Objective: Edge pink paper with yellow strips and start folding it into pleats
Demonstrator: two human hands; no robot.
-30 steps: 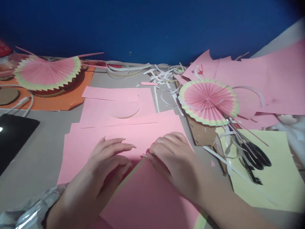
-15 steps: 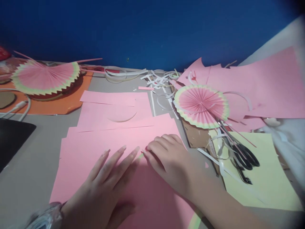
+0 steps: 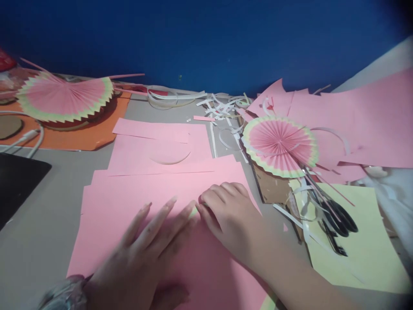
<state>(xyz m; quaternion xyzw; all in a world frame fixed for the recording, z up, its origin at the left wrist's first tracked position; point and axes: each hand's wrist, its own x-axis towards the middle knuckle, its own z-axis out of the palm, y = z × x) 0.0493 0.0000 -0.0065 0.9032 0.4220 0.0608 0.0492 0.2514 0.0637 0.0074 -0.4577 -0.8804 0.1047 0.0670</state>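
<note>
Pink paper sheets [image 3: 106, 224] lie stacked in front of me, with a bit of light green edging [image 3: 194, 211] showing between my hands. Flat on the top sheet rests my left hand [image 3: 142, 249], its fingers spread and the index fingertip beside the green edging. My right hand [image 3: 227, 213] has its fingers curled, thumb and forefinger pinched at the paper right by that fingertip. What lies inside the pinch is mostly hidden. More green edging shows beneath my right forearm at the bottom.
Pleated pink-and-green paper fans lie at the left [image 3: 64, 99] and right [image 3: 280, 144]. Black-handled scissors [image 3: 338, 219] rest on a pale yellow sheet [image 3: 358, 267]. White paper strips [image 3: 222, 105] are heaped at the back before a blue wall [image 3: 206, 43]. A black object [image 3: 19, 185] sits left.
The view has shifted slightly, so the fans and scissors appear a little further right. Both hands stay at nearly the same spot on the pink paper.
</note>
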